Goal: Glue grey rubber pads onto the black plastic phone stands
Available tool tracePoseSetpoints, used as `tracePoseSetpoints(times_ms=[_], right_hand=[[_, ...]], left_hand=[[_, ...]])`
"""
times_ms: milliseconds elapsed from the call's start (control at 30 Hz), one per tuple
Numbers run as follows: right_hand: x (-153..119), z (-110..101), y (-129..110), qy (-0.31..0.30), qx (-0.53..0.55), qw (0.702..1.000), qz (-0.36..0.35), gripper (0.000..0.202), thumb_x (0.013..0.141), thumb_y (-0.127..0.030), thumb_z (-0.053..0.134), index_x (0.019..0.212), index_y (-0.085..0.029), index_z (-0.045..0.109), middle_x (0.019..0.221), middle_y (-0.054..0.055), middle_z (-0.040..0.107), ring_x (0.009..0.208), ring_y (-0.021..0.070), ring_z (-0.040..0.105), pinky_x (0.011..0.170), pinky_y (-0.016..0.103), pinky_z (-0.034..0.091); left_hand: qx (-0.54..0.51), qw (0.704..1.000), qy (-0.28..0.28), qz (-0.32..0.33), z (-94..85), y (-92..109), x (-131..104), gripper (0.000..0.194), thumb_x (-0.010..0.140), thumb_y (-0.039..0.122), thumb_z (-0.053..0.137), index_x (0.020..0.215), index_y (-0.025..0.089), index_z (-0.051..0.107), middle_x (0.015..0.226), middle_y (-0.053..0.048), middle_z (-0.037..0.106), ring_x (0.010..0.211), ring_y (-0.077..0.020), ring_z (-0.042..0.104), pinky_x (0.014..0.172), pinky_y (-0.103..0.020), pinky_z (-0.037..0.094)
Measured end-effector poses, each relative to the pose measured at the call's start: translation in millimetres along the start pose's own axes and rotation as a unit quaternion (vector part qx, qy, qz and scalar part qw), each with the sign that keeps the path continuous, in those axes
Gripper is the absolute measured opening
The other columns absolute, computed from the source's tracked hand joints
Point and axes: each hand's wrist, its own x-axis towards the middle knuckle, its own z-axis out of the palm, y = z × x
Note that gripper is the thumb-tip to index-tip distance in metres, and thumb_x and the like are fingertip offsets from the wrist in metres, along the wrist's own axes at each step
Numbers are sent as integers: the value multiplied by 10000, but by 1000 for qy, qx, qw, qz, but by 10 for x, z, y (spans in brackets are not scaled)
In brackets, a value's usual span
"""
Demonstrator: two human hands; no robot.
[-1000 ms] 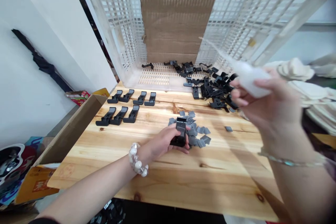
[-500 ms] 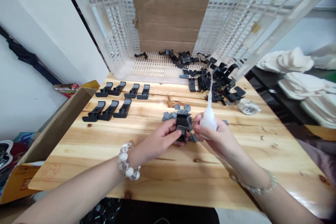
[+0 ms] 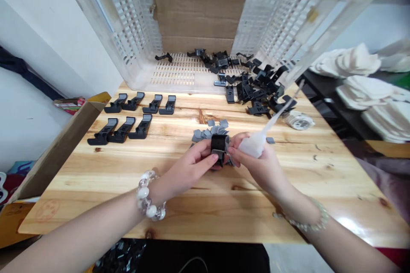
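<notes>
My left hand is closed around a black plastic clip, thumb across its lower part. Close beside it, my right hand grips a white squeeze bottle whose long thin nozzle tilts up to the right. The right thumb and fingertips come up against the clip's right edge; whether they pinch a small pad there I cannot tell. Small grey pads lie in a loose pile just behind the clip, partly hidden by the hands. To the left, several black clips with grey pads stand in two rows.
A white plastic crate lies on its side at the back, with cardboard inside. Loose black clips spill from it onto the wooden table. A tape roll sits at right, a cardboard box at left.
The bottle has tipped from upright to leaning right. My right fingertips have moved in against the clip, which my left hand still holds. The whole view has shifted slightly.
</notes>
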Motion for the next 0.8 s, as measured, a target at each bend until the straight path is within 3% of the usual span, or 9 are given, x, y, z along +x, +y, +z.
tracePoseSetpoints(times_ms=[233,367,567,700,800], right_hand=[[-29,-18,71,-23,-147,988,-44,192,747,-334,754,859,-207,664,865,27,618,777,157,573,700,301,468],[-33,-1,49,-21,-197,978,-69,134,764,-291,732,793,-195,644,820,18,597,806,159,568,759,311,456],[50,-91,2,59,-98,992,-51,173,736,-287,752,779,-186,618,827,16,605,738,134,568,646,265,463],[94,-134,-19,52,-105,992,-46,172,707,-280,771,749,-181,637,944,45,651,914,176,617,802,300,499],[90,-113,-18,48,-145,987,-41,169,705,-289,758,741,-178,636,919,53,671,885,188,634,842,338,505]], left_hand=[[1,1000,5,-16,7,-20,9,324,885,302,613,1180,171,590,1108,-91,682,1021,-224,645,866,-344,548],[13,1000,-2,-21,4,-32,3,300,900,314,587,1159,162,579,1104,-89,678,1006,-212,652,875,-347,555],[5,999,-10,-44,-12,-43,8,325,896,340,590,1161,156,546,1109,-99,675,933,-188,674,863,-362,561],[10,997,-13,-71,-2,-31,5,278,903,315,567,1120,145,538,1075,-105,684,874,-172,689,812,-330,571],[8,997,-21,-80,3,-37,6,243,909,301,551,1095,145,532,1057,-103,687,858,-165,694,800,-322,575]])
